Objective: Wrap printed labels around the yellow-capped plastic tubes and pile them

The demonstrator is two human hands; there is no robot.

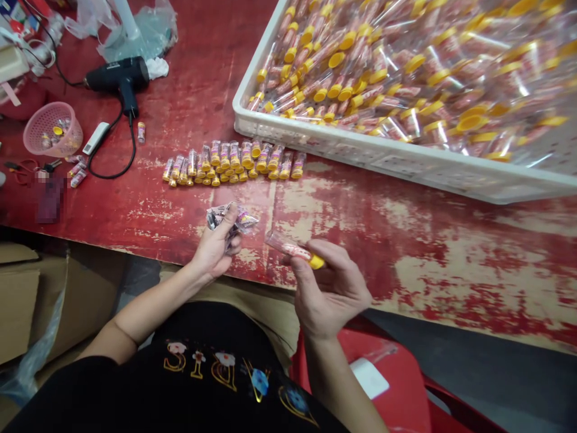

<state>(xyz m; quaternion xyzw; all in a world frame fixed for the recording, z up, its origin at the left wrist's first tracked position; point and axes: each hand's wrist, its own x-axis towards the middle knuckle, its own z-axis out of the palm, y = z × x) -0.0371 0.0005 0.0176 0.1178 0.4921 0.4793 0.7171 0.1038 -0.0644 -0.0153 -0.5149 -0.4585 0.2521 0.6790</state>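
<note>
Here, the right hand (331, 291) has its grip pinched closed on a clear tube (295, 249) with a yellow cap (316, 262), near the front edge of the red counter (369, 240). The left hand (211, 251) curls its grip around crinkled wrappers (246, 220). Worn counter separates the tube from the white crate's (396, 157) edge; stacked small tubes (234, 157) bound the space beyond the wrappers.
</note>
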